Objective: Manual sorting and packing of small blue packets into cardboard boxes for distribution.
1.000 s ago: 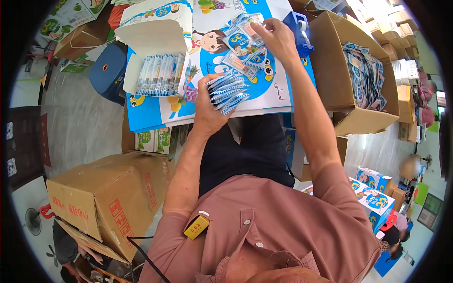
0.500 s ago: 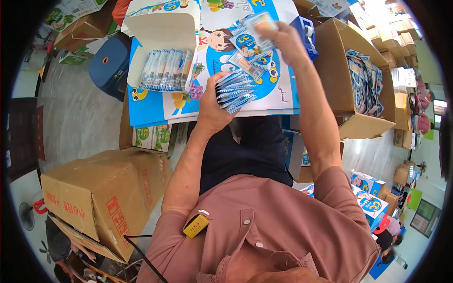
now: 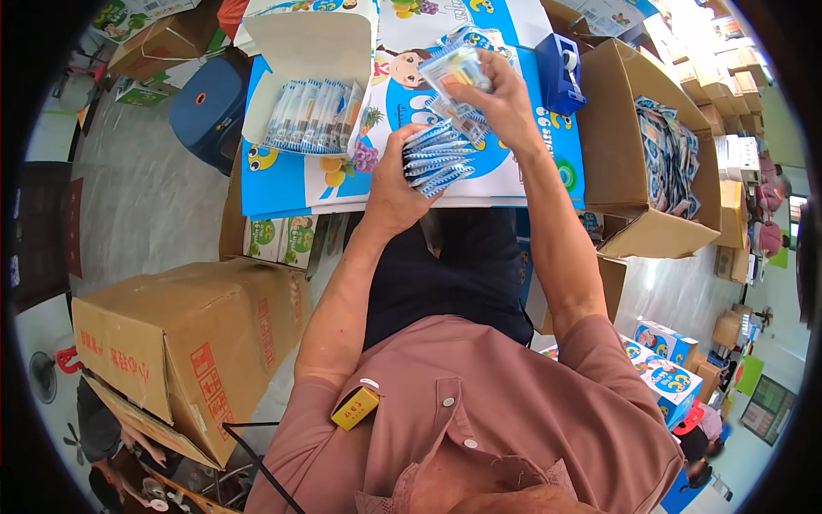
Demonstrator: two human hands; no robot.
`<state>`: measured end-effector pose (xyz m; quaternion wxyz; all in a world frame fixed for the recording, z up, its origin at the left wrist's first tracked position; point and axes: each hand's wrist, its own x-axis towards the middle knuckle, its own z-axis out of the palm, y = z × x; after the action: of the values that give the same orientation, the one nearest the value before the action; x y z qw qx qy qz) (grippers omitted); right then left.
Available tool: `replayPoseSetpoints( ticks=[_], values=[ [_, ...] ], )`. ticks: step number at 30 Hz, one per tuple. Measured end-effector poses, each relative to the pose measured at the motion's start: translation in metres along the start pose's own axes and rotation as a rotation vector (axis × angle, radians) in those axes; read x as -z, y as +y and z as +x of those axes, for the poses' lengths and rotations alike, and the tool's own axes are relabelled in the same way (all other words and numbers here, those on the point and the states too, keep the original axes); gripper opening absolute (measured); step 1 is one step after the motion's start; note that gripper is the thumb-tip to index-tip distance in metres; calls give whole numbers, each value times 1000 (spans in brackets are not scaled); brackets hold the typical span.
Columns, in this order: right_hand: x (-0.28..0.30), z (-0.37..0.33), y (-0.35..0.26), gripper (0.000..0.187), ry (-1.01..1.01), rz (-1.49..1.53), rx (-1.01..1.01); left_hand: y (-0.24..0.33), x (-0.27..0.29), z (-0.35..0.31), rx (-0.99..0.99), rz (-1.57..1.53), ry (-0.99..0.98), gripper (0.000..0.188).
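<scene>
My left hand (image 3: 395,182) is wrapped round a stack of blue-and-white sachets (image 3: 438,158), their crimped edges facing up. Just beyond it, my right hand (image 3: 501,98) grips a clear-fronted sachet (image 3: 457,72) with something orange and yellow inside. More loose sachets (image 3: 467,125) lie on the printed cardboard beneath and behind that hand. To the left, an open white carton (image 3: 306,51) holds a tight row of upright sachets (image 3: 312,116). Printed blue-and-white cardboard (image 3: 342,195) covers the work surface.
A blue tape dispenser (image 3: 561,75) stands at the surface's right side. Beyond it, a large brown box (image 3: 612,128) holds many loose sachets (image 3: 666,158). A blue stool (image 3: 202,107) is on the left, and a closed brown carton (image 3: 184,343) sits nearer to me.
My right hand has drawn in from the upper right, bringing its sachet closer to the stack. The left hand keeps its hold. The whole view has shifted slightly.
</scene>
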<state>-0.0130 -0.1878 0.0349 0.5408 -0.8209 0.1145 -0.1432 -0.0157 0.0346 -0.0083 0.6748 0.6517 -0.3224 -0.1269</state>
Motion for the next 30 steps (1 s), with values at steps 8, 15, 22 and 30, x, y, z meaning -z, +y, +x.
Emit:
replayPoseSetpoints(
  ticks=[8, 15, 22, 30],
  values=[
    [-17, -40, 23, 34, -287, 615, -42, -1, 2, 7, -134, 178, -22, 107],
    [-30, -44, 7, 65, -396, 291, 81, 3, -1, 8, -183, 352, 83, 116],
    [-39, -54, 9, 82, -321, 588, -3, 6, -7, 7, 73, -134, -15, 117],
    [-37, -55, 2, 85, -275, 605, -24, -2, 1, 13, 62, 14, -32, 112]
  ],
)
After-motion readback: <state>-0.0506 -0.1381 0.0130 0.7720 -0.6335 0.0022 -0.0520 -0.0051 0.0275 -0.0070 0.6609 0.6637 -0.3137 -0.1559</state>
